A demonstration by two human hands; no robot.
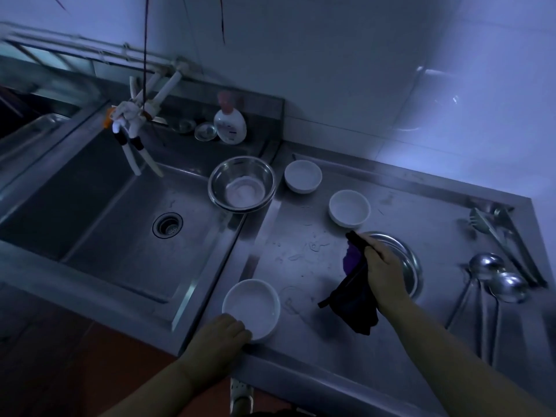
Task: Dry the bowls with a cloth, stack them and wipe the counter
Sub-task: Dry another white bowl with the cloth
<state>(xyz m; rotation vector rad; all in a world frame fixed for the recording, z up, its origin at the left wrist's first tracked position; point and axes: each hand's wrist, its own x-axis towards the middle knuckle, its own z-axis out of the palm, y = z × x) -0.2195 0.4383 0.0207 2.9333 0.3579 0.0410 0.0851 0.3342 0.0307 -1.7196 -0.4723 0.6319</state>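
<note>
Three white bowls stand on the steel counter (400, 341). My left hand (221, 334) grips the near rim of the closest white bowl (251, 308) by the counter's front edge. My right hand (383, 270) holds a dark cloth (353, 296) with a purple patch, hanging above the counter's middle. A second white bowl (349, 208) sits just beyond the cloth, a third white bowl (303, 176) farther back. Water marks streak the counter between them.
A steel mixing bowl (242, 183) sits at the sink's right edge. A round steel plate (406, 260) lies under my right hand. Ladles (493, 276) and tongs (505, 236) lie at the right. The sink (120, 212), taps (135, 121) and a soap bottle (230, 121) are at the left.
</note>
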